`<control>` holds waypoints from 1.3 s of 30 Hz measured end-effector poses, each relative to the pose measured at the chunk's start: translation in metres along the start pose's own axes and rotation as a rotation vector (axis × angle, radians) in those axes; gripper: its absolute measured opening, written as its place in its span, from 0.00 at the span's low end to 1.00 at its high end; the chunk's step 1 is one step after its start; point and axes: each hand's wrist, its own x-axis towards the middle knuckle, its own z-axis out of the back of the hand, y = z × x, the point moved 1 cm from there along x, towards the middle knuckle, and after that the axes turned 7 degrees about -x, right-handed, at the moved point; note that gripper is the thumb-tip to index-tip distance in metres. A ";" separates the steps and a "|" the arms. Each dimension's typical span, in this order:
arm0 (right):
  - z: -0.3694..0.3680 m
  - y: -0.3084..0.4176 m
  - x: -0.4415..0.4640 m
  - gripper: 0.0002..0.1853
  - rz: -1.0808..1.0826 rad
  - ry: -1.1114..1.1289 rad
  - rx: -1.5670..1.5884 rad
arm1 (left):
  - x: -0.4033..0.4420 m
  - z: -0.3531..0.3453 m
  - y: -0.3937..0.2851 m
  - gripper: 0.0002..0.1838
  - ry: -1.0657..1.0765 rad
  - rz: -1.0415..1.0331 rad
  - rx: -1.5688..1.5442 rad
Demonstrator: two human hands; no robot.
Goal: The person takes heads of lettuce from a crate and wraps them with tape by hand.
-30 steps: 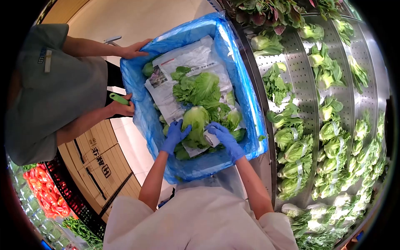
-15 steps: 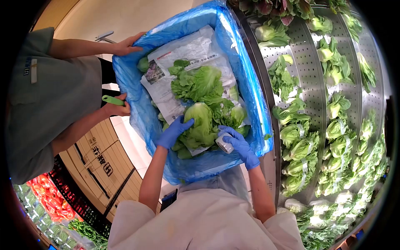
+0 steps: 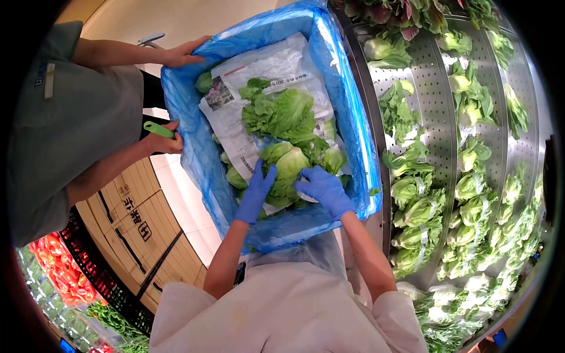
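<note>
A pale green lettuce head (image 3: pixel 291 163) lies on newspaper inside a crate lined with blue plastic (image 3: pixel 359 138). My left hand (image 3: pixel 257 191), in a blue glove, grips this lettuce from its left side, thumb and fingers against the leaves. On the other side, my right hand (image 3: pixel 325 189), gloved too, is closed around a white roll of tape (image 3: pixel 305 193), mostly hidden behind the fingers and close against the lettuce. Beyond both hands rests another leafy lettuce (image 3: pixel 282 112), untouched. More greens show along the crate's left and right sides.
A co-worker stands at the left, one hand (image 3: pixel 183 53) on the crate's rim, the other (image 3: pixel 165 141) holding a green-handled tool (image 3: pixel 159 129). Metal shelves of greens (image 3: pixel 424 200) rise at the right. Red peppers (image 3: pixel 62 267) and cartons (image 3: pixel 132 229) are at lower left.
The lettuce head has turned and shifted slightly right. My right hand has moved left with the roll, up against the lettuce; my left hand has changed its hold.
</note>
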 end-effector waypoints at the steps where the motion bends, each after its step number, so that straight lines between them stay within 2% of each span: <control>1: -0.002 -0.002 0.002 0.20 -0.020 -0.021 0.018 | 0.000 -0.001 0.001 0.46 0.009 -0.038 0.019; 4: -0.004 -0.004 0.005 0.21 -0.030 -0.023 0.038 | 0.001 0.000 0.004 0.54 0.031 -0.151 0.080; 10: -0.001 0.004 0.010 0.21 -0.032 -0.011 -0.017 | 0.002 0.002 -0.009 0.61 0.138 -0.181 -0.008; 13: -0.004 0.008 0.017 0.24 -0.109 0.040 -0.029 | 0.012 -0.004 0.000 0.61 0.086 -0.101 0.021; 17: -0.014 0.004 0.024 0.27 -0.068 0.003 -0.036 | 0.019 -0.011 0.009 0.62 -0.002 -0.072 0.030; 20: -0.007 0.005 0.019 0.31 -0.042 -0.092 -0.023 | 0.026 -0.016 0.015 0.59 -0.028 -0.067 -0.137; 22: 0.001 0.008 0.019 0.31 -0.279 -0.049 0.012 | 0.025 -0.014 0.000 0.55 -0.058 -0.179 -0.109; 23: -0.001 0.005 0.019 0.31 -0.276 -0.048 0.012 | 0.024 -0.015 -0.001 0.55 -0.061 -0.179 -0.108; 25: -0.006 -0.011 0.018 0.27 -0.241 -0.099 0.022 | 0.021 -0.018 -0.003 0.60 -0.105 -0.165 0.135; 26: -0.008 -0.019 0.016 0.27 -0.241 -0.098 0.020 | 0.017 -0.022 -0.006 0.60 -0.105 -0.164 0.133; 28: -0.011 -0.032 0.015 0.26 -0.142 -0.106 -0.046 | 0.008 -0.029 -0.014 0.62 -0.250 -0.161 0.283; 29: -0.018 -0.040 0.017 0.26 -0.141 -0.105 -0.048 | 0.005 -0.033 -0.017 0.62 -0.251 -0.160 0.281; 31: -0.029 -0.052 0.020 0.25 -0.074 -0.218 -0.001 | 0.001 -0.041 -0.023 0.64 -0.333 -0.096 0.427; 34: -0.030 -0.061 0.021 0.21 -0.053 -0.305 -0.017 | -0.004 -0.052 -0.034 0.67 -0.426 -0.079 0.423; 37: -0.033 -0.070 0.023 0.21 -0.021 -0.303 -0.002 | 0.000 -0.049 -0.039 0.63 -0.330 0.002 0.449; 39: -0.036 -0.072 0.025 0.23 -0.005 -0.280 0.040 | 0.014 -0.041 -0.023 0.60 -0.282 -0.041 0.389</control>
